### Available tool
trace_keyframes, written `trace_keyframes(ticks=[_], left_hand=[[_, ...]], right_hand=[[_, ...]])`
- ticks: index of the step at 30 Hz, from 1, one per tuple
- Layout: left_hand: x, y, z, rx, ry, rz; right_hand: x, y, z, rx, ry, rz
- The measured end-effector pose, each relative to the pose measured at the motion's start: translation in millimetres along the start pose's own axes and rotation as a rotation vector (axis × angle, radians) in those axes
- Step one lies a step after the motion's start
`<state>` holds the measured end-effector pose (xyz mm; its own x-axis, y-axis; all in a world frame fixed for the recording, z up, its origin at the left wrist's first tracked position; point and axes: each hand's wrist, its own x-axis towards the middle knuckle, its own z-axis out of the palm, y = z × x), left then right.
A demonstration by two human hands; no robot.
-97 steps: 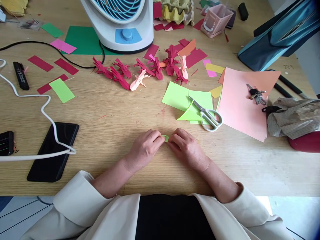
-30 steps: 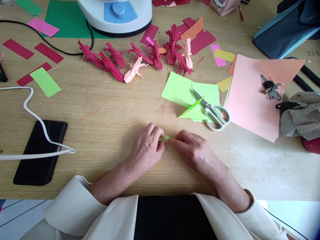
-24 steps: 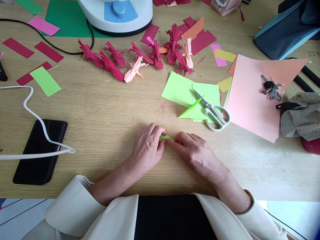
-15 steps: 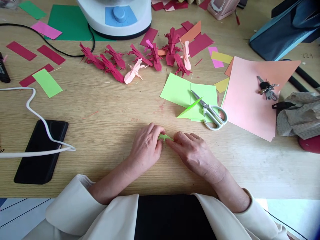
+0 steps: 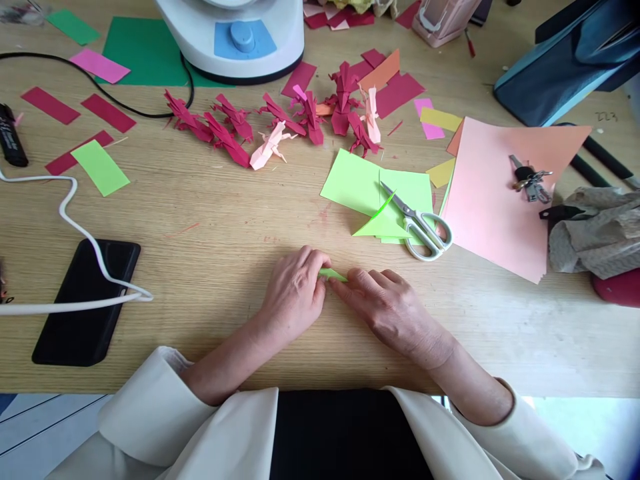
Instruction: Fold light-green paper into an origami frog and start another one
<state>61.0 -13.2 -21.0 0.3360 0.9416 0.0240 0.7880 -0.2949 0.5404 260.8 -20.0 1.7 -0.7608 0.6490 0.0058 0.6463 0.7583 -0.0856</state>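
Green paper, folded into a small narrow piece (image 5: 333, 274), sits between our two hands, near the middle of the table's (image 5: 215, 213) front edge. Our left hand (image 5: 295, 290) pinches its left end between thumb and fingers; our right hand (image 5: 395, 310) grips its right end the same way, and the fingers hide most of it. We cannot tell whether it touches the wood.

Beyond our right hand lie flat green sheets (image 5: 350, 177), with scissors (image 5: 410, 215) resting on them, their handles toward us. Toward the right edge we see a pink sheet (image 5: 493, 207) with keys (image 5: 531, 183) on it. Near the left front corner lies a black phone (image 5: 75, 320), a white cable (image 5: 30, 309) running across it. Toward the back edge, folded paper figures (image 5: 227, 141), mostly dark red and a couple pale pink, stand in front of a white appliance (image 5: 285, 30).
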Motion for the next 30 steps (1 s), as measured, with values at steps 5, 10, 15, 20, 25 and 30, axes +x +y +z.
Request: trace_keyframes(ticks=[5, 10, 15, 20, 25, 30], left_hand=[[0, 2, -0.2, 0.036, -0.040, -0.027], [-1, 1, 1.0, 0.021, -0.031, -0.013], [-2, -3, 2.5, -0.004, -0.007, 0.005], [-5, -19, 1.8, -0.158, 0.039, 0.091], [-4, -25, -3.2, -0.094, 0.062, 0.119], [6, -18, -12.9, 0.092, -0.010, 0.213]], right_hand=[[-10, 9, 5, -0.017, 0.034, -0.021], [-23, 19, 13, 0.007, 0.057, -0.027], [-25, 18, 12, 0.004, 0.043, 0.013], [-20, 12, 10, 0.053, 0.070, 0.062], [-14, 7, 12, 0.223, 0.163, 0.187], [8, 3, 9, 0.518, 0.146, 0.276]])
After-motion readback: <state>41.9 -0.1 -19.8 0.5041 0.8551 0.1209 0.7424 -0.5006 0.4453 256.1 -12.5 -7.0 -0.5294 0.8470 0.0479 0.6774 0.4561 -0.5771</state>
